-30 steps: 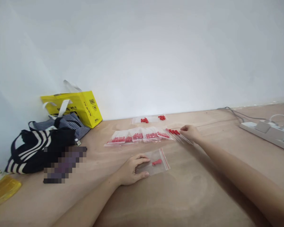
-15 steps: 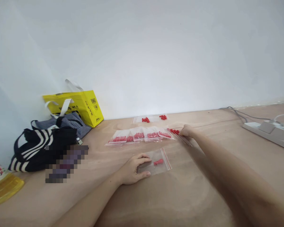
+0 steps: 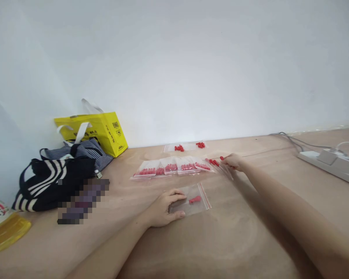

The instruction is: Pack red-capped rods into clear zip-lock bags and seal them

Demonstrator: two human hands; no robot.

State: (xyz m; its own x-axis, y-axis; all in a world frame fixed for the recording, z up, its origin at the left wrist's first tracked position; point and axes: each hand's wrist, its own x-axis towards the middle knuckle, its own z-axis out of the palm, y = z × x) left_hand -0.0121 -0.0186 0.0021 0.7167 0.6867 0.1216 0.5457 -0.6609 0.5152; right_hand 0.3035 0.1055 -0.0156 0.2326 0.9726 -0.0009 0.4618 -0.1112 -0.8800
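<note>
My left hand [image 3: 165, 209] lies flat, thumb and fingers apart, over the left end of a clear zip bag [image 3: 182, 211]. Inside that bag is one small red peg-like piece [image 3: 194, 199], with a knob at one end. Farther off, my right hand [image 3: 233, 161] pinches another red peg-like piece [image 3: 222, 158] at the fingertips, above the right end of the bag row. Loose red pieces [image 3: 213, 162] lie just left of those fingers, on clear bags [image 3: 227, 172] partly under the hand. Several filled zip bags [image 3: 174, 161] overlap in a row to the left.
Behind the row, more red pieces [image 3: 200, 145] rest on clear bags [image 3: 189, 147] near the wall. A yellow bag [image 3: 116, 135], striped bag [image 3: 91, 151] and black bag [image 3: 52, 182] stand left, with a bottle of yellow liquid [image 3: 14, 232]. A white power strip [image 3: 334, 166] is right.
My right hand has drawn slightly right and lifted a red peg-like piece away from the others. My left hand has stayed on the bag.
</note>
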